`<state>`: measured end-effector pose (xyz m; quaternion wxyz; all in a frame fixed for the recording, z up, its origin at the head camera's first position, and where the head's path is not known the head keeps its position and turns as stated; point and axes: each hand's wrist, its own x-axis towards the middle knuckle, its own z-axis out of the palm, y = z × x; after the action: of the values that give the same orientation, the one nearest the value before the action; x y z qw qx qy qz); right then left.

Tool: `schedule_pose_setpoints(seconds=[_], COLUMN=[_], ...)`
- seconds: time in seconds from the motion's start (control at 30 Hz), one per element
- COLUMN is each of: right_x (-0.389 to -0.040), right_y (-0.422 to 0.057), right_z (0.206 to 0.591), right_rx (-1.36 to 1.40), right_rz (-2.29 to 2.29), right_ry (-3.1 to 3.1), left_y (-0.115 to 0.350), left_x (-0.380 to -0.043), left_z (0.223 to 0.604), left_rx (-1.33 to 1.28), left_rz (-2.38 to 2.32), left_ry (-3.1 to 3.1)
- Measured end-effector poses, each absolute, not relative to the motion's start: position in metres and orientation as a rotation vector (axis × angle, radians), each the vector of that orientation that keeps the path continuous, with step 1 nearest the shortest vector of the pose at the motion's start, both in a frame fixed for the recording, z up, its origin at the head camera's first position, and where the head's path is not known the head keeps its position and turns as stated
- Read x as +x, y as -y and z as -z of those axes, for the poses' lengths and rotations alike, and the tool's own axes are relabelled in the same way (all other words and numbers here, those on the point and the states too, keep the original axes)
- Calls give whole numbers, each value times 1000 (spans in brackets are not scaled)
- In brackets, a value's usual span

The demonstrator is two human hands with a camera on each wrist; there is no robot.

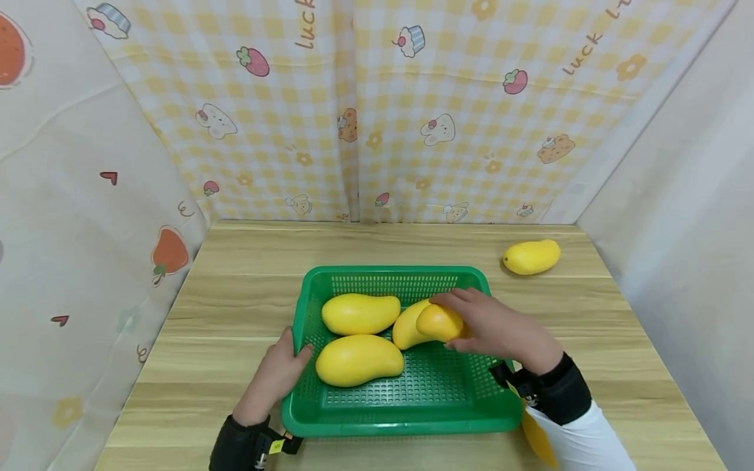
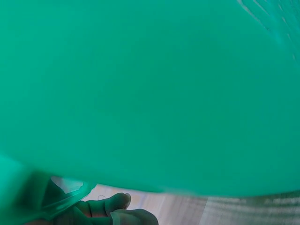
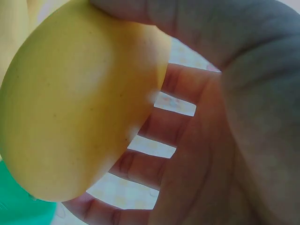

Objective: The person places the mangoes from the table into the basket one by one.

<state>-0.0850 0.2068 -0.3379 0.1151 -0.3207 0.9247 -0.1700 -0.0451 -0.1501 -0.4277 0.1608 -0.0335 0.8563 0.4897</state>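
Note:
A green plastic basket (image 1: pixel 406 429) with perforated walls stands on the table. My left hand (image 1: pixel 278 371) grips its left rim, thumb over the inner side; in the left wrist view the blurred green wall fills most of the picture, with some fingertips (image 2: pixel 118 202) below. Over the basket's right half, my right hand (image 1: pixel 493 325) holds a yellow mango (image 3: pixel 79 103) between thumb and fingers. Beneath it lies another mango (image 1: pixel 408 327), partly covered. Two more, an upper mango (image 1: pixel 360 314) and a lower mango (image 1: pixel 359 361), lie in the basket's left half.
One mango (image 1: pixel 532 257) lies on the wooden table (image 1: pixel 247 288) at the back right. Another yellow mango (image 1: pixel 535 435) shows partly beside the basket's right front corner, overlapped by the right sleeve. A patterned cloth (image 1: pixel 400 131) hangs behind the table.

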Motion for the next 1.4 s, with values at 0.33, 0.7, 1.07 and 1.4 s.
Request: schedule_pose_setpoints(seconds=[0.33, 0.7, 1.07, 1.4], right_x=[-85, -85, -80, -73], right_y=[-189, -175, -167, -164], right_z=[356, 373, 393, 405], right_rx=[-920, -920, -924, -988], right_rz=[386, 228, 88, -98], right_ry=[-2683, -2634, -2609, -2647], left_y=[150, 150, 150, 151], left_x=[-46, -48, -48, -46], left_z=[427, 428, 429, 428], left_rx=[-91, -95, -94, -93], left_rz=[-1386, -1418, -1414, -1418], left_ry=[-2452, -2433, -2427, -2431])
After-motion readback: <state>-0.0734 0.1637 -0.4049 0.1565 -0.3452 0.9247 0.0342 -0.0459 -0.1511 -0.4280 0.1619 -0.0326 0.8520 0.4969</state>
